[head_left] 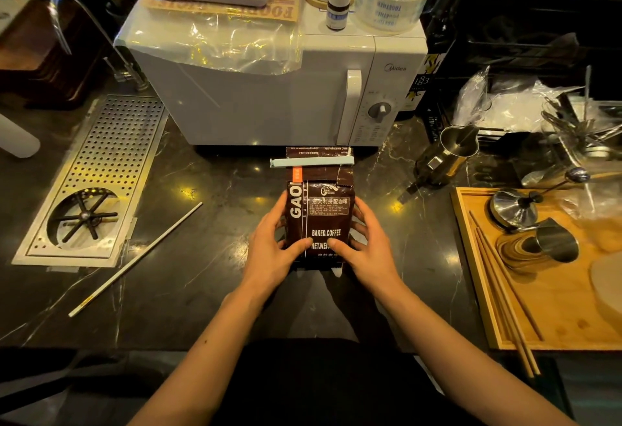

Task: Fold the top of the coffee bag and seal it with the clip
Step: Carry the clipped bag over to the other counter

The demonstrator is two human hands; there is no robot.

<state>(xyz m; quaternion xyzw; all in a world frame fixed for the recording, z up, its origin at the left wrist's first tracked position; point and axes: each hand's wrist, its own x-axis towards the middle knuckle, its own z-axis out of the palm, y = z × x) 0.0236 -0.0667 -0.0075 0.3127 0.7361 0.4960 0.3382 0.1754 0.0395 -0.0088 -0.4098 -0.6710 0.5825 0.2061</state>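
A dark brown coffee bag (319,213) printed "BAKED.COFFEE" lies on the black marble counter in front of the microwave. A pale blue clip (312,161) is clamped straight across its top, with a strip of the bag sticking out beyond it. My left hand (274,243) grips the bag's left side and my right hand (363,243) grips its right side. Both thumbs press on the bag's front near its lower part.
A white microwave (269,95) stands just behind the bag, with a scale, small bottle and tape roll on top. A perforated drain tray (101,173) lies left, a long white stick (134,260) beside it. A metal pitcher (447,156) and a wooden tray (478,274) with tools sit right.
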